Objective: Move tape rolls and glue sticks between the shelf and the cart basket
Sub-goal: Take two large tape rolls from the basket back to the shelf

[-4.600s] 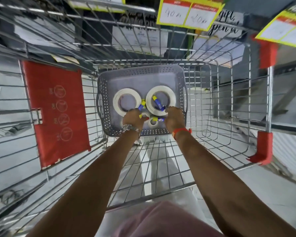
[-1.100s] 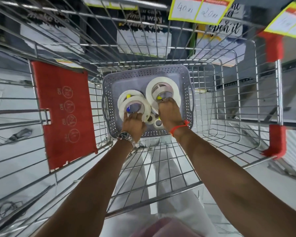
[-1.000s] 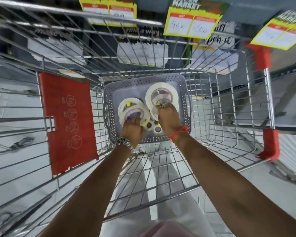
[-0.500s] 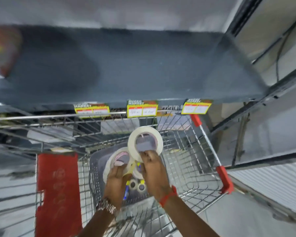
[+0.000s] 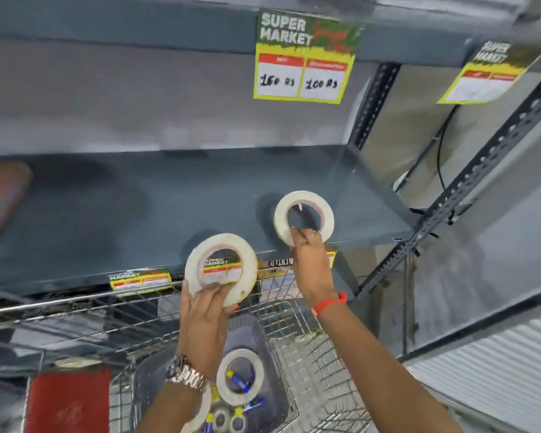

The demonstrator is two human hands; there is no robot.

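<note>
- right tape roll [image 5: 303, 217] is held upright over the grey shelf [image 5: 138, 214], near its front edge; whether it touches the deck cannot be told.
- left tape roll [image 5: 221, 268] is held tilted in front of the shelf lip, above the cart [image 5: 310, 354], not yet over the deck.
- right hand [image 5: 310, 264] is clamped on the lower rim of its roll, fingertips hooked into the core.
- left hand [image 5: 205, 320] is closed on the lower edge of its roll, thumb across the face.
- rolls are judged light and stiff, with a rigid core; the rim-and-core pinch is judged the safest hold, as an upright roll may roll off.
- a third tape roll [image 5: 240, 375] and glue sticks [image 5: 238, 382] are left in the grey basket [image 5: 247, 328] inside the cart.
- price tags [image 5: 303, 57] are hung on the shelf above.
</note>
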